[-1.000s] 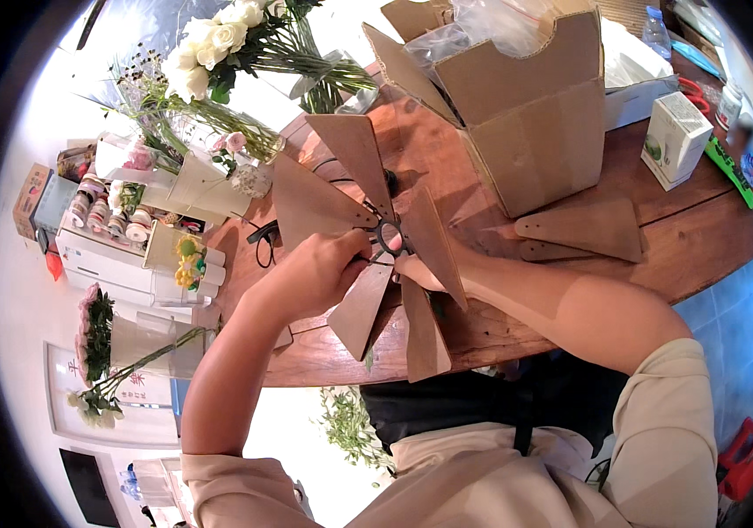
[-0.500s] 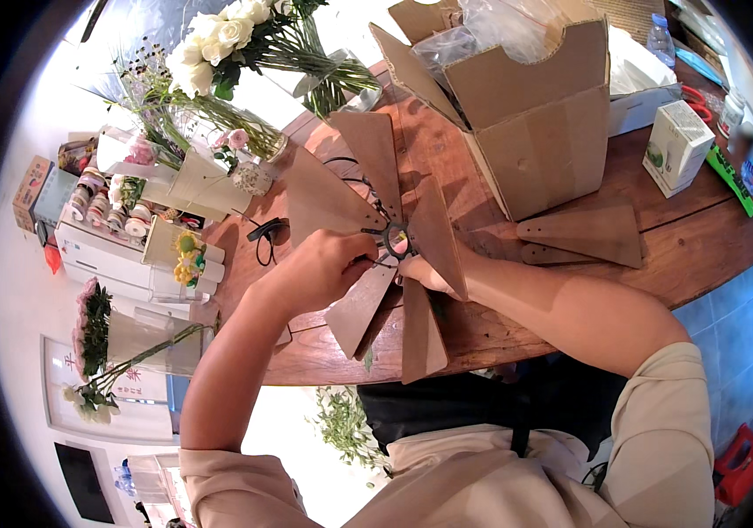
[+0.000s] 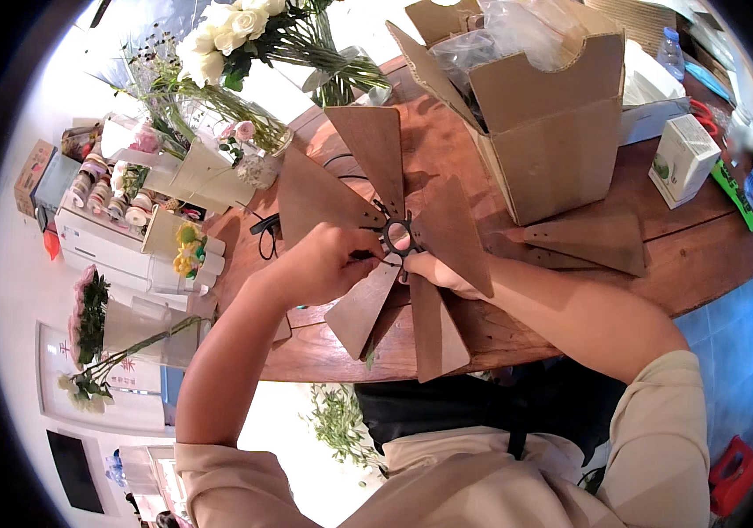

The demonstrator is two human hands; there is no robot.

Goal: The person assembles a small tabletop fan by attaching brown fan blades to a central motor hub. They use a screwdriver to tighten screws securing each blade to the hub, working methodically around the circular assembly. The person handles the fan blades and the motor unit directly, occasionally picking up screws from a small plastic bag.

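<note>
A brown cardboard pinwheel with several wedge-shaped blades (image 3: 376,158) fans out around a small dark ring hub (image 3: 396,235) above the wooden table (image 3: 711,255). My left hand (image 3: 323,264) pinches a small dark piece at the hub's left side. Under the blades on the right, my right hand (image 3: 433,268) grips the pinwheel just below the hub. Its fingers are partly hidden by a blade.
An open cardboard box (image 3: 552,150) holding plastic bags stands behind the pinwheel. Loose spare blades (image 3: 596,242) lie to the right of it, near a small white carton (image 3: 684,158). White roses in a vase (image 3: 235,35) and shelves of small jars (image 3: 121,202) fill the left side.
The pinwheel has shifted slightly and my left hand has closed in on the hub's left side. My right hand keeps its hold below the hub.
</note>
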